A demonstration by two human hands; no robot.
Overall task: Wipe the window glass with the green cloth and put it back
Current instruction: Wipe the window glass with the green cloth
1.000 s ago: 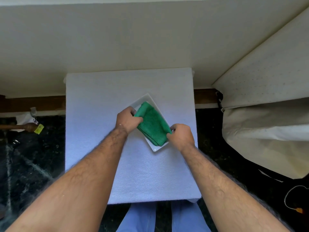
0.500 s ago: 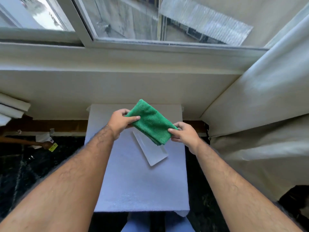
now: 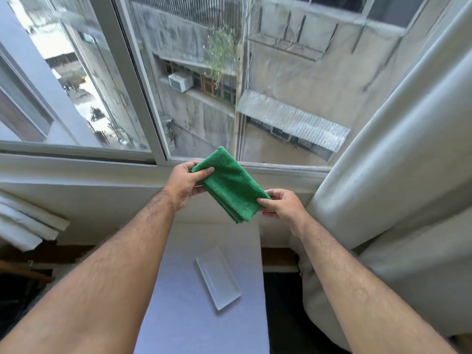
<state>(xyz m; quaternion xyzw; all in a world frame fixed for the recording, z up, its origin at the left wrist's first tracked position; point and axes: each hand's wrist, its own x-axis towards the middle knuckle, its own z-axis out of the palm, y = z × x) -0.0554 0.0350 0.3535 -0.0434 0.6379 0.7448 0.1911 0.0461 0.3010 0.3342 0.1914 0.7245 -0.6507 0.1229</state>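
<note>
The folded green cloth (image 3: 229,183) hangs in the air in front of the window sill, held at two corners. My left hand (image 3: 185,186) pinches its upper left corner and my right hand (image 3: 282,206) pinches its lower right corner. The window glass (image 3: 268,80) fills the upper part of the view behind the cloth, with a white frame post (image 3: 135,80) to its left. Below, a small white rectangular tray (image 3: 217,279) lies bare on the white-covered table (image 3: 184,315).
A thick cream curtain (image 3: 398,159) hangs at the right, close to my right arm. The white sill (image 3: 76,169) runs under the window. Rolled white sheets (image 3: 23,221) lie at the left. Dark floor shows on both sides of the table.
Both hands lifted the green cloth off the white tray and raised it up to the height of the sill. My view tilted up, bringing the window glass into sight.
</note>
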